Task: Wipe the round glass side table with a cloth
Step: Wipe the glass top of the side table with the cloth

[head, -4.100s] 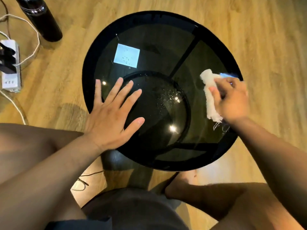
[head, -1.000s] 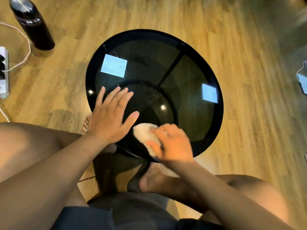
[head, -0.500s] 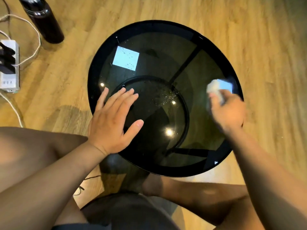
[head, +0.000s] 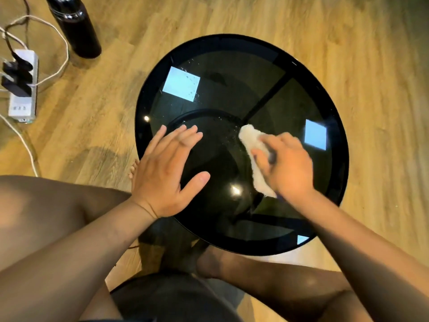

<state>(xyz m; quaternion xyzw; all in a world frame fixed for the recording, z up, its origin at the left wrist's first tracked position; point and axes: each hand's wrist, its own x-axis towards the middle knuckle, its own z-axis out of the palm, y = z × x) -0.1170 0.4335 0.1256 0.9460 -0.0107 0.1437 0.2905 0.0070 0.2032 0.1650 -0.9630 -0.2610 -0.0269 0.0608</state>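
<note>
The round glass side table (head: pixel 232 49) has a dark smoked top with a black rim and stands on a wooden floor. My left hand (head: pixel 167 175) lies flat on the glass at its near left, fingers spread, holding nothing. My right hand (head: pixel 286 166) presses a white cloth (head: pixel 249 140) onto the glass near the table's middle. The cloth's far end sticks out past my fingers; the rest is under my palm. Small water droplets (head: pixel 192 89) speckle the far left of the glass.
A black bottle (head: pixel 76 26) stands on the floor at the far left. A white power strip (head: pixel 23 94) with plugs and cables lies at the left edge. My bare legs and foot (head: pixel 209 266) are under and in front of the table.
My right hand has swept the cloth from the table's right edge back toward the middle. My left hand has stayed flat in place on the glass.
</note>
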